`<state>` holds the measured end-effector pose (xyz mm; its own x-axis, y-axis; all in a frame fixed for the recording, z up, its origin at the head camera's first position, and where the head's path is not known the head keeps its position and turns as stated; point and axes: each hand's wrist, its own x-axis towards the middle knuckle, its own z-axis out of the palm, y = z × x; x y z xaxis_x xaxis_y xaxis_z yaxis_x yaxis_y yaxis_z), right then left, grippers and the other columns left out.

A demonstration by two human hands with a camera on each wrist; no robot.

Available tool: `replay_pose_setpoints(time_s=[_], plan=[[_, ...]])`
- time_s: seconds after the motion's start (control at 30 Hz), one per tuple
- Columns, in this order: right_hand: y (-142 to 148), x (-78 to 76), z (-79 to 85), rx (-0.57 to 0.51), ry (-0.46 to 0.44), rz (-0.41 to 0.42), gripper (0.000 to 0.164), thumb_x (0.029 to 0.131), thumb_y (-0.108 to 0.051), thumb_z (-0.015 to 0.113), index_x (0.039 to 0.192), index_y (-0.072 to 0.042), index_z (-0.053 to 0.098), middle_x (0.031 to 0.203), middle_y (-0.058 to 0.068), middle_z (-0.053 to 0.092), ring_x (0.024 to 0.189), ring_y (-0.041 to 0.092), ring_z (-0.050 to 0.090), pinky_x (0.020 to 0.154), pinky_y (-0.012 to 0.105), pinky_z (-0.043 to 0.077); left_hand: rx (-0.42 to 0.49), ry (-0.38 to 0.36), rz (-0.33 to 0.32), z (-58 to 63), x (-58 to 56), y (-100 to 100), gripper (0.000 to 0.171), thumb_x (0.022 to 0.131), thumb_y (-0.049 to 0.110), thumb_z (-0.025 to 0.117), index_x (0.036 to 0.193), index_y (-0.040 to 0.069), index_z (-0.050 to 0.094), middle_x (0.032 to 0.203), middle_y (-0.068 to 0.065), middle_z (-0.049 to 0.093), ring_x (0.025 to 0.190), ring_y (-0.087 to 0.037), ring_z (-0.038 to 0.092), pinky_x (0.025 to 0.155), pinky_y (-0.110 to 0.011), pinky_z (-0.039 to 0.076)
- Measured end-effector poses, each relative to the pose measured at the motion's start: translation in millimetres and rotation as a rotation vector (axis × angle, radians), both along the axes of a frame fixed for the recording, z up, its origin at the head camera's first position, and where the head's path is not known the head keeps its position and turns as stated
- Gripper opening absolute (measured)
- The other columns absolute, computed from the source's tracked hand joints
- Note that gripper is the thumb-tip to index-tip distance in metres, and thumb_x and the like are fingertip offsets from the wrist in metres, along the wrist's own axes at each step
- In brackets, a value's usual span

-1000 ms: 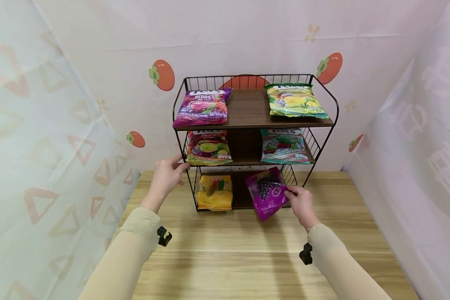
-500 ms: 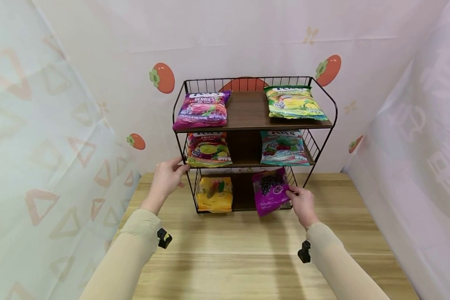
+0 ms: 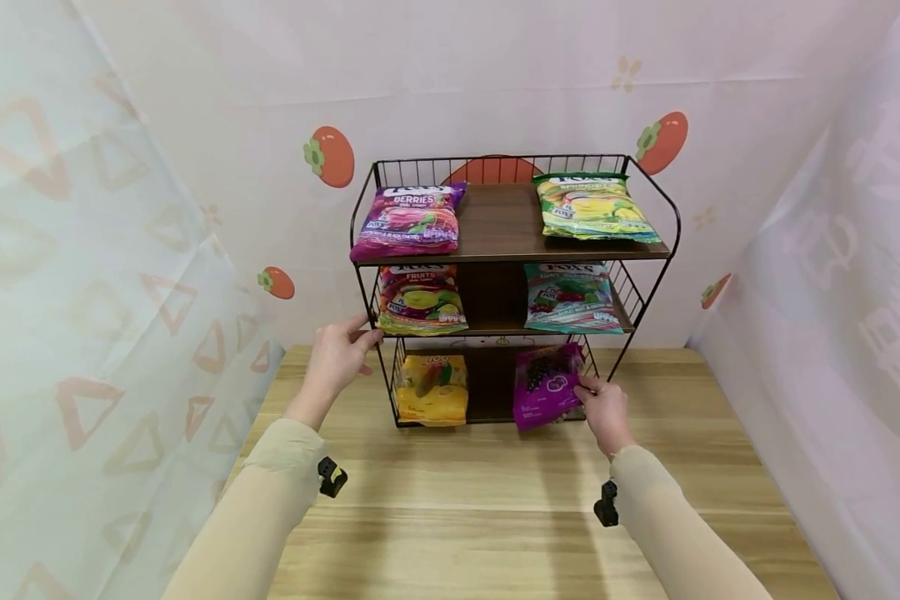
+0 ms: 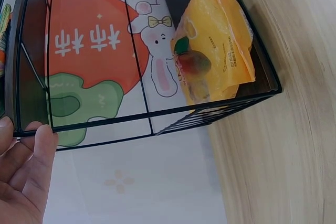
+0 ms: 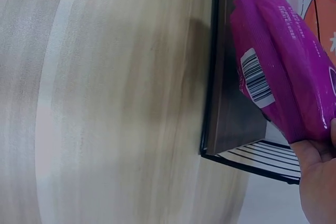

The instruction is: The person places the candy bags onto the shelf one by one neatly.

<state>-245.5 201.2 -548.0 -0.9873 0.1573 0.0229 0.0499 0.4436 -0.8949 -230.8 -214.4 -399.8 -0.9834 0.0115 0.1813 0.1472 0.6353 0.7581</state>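
My right hand [image 3: 603, 410] pinches the right side of a purple candy bag [image 3: 542, 392] with grapes on its front. In the right wrist view the purple bag's barcoded back shows above the bottom board of a three-tier wire rack [image 5: 231, 77]. The bag leans at the right end of that bottom tier, its lower edge hanging over the front. My left hand [image 3: 335, 357] grips the rack's left side at the middle shelf, fingers and thumb around the black frame [image 4: 79, 126]. A yellow mango candy bag [image 3: 432, 390] lies on the left of the bottom tier.
On the top shelf sit a pink berries candy bag [image 3: 410, 221] and a yellow-green candy bag [image 3: 594, 207]. The middle shelf holds a red fruits bag [image 3: 422, 300] and a teal candy bag [image 3: 572, 298]. The rack stands on a wooden table [image 3: 457, 533], against a printed backdrop.
The purple candy bag has shifted right and turned more upright in the bottom tier, its lower corner rising. My left hand has kept its hold on the rack.
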Motion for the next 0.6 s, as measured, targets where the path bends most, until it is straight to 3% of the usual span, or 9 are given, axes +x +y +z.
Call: replay_pose_setpoints(time_s=[0.3, 0.47, 0.6], plan=[[-1, -1.9, -5.8, -0.003, -0.049, 0.028, 0.039, 0.105, -0.007, 0.054, 0.141, 0.007, 0.056, 0.146, 0.029, 0.051, 0.138, 0.043, 0.047, 0.108, 0.054, 0.045, 0.000, 0.013, -0.005, -0.6, -0.5, 1, 0.048, 0.106, 0.020, 0.058, 0.150, 0.003, 0.050, 0.123, -0.025, 0.069, 0.063, -0.026, 0.074, 0.056, -0.033, 0.060], [-5, -3.3, -7.5, -0.077, -0.117, 0.110, 0.051, 0.107, -0.011, 0.051, 0.153, 0.007, 0.039, 0.157, 0.029, 0.037, 0.142, 0.044, 0.040, 0.113, 0.055, 0.039, 0.000, 0.010, 0.004, -0.8, -0.2, 1, 0.049, 0.106, 0.020, 0.059, 0.150, 0.003, 0.049, 0.123, -0.025, 0.069, 0.065, -0.027, 0.074, 0.055, -0.033, 0.060], [-8, -4.2, -11.2, -0.140, -0.157, 0.170, 0.060, 0.105, -0.006, 0.053, 0.157, 0.009, 0.027, 0.156, 0.031, 0.037, 0.142, 0.045, 0.041, 0.114, 0.054, 0.039, -0.004, 0.015, 0.007, -0.7, 0.3, 1, 0.047, 0.106, 0.019, 0.059, 0.149, 0.003, 0.051, 0.122, -0.024, 0.070, 0.069, -0.026, 0.075, 0.055, -0.032, 0.060]])
